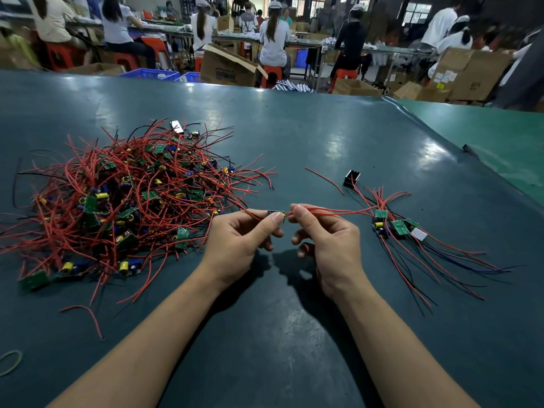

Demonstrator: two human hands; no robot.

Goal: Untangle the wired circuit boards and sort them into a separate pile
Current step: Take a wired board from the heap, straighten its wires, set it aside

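Observation:
A big tangled heap of green circuit boards with red and black wires point(126, 198) lies on the left of the dark green table point(309, 142). At the right lies a small sorted pile of boards point(397, 226), their wires fanned out. Above the table's middle, my left hand point(238, 240) pinches a small circuit board point(276, 214) between thumb and fingers. My right hand point(326, 234) pinches that board's red wires point(332, 212), which stretch right toward the small pile.
A small black component point(352, 178) stands beyond the small pile. A loose red wire point(323, 180) lies near it, another loose red wire point(88, 316) at the front left. A rubber band point(10, 362) sits at the left edge. Seated workers and cardboard boxes fill the background.

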